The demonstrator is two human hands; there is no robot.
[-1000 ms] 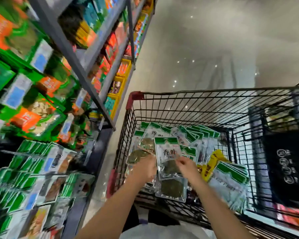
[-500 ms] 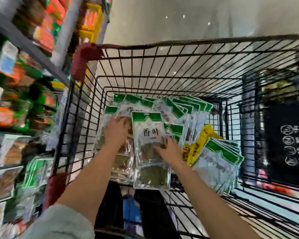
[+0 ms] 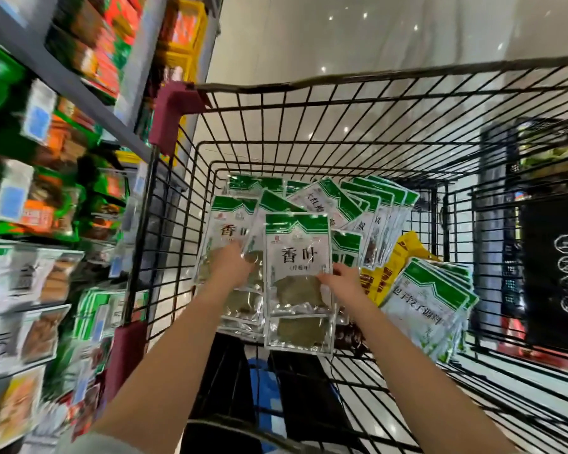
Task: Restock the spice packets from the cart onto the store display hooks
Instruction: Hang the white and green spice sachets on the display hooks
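Note:
Inside the black wire cart point(image 3: 341, 103) lie several clear spice packets with green-and-white headers. My right hand point(image 3: 340, 280) pinches the right edge of a bay-leaf packet point(image 3: 297, 257), held upright in front of the pile. My left hand point(image 3: 232, 267) reaches into a stack of similar packets point(image 3: 225, 224) on the left; its fingers are hidden among them. More green-topped packets point(image 3: 368, 204) fan out behind. Another stack point(image 3: 430, 303) leans at the right.
Yellow packets point(image 3: 395, 263) sit between the stacks. Store display shelves and hooks point(image 3: 40, 198) full of packets stand close on the left, blurred. The cart's red corner guards point(image 3: 174, 116) are near the shelf. A dark sign panel point(image 3: 558, 267) is on the right.
The view has swung down and nearer the cart. My right hand has lifted the bay-leaf packet slightly higher. My left hand has pushed further into the left stack.

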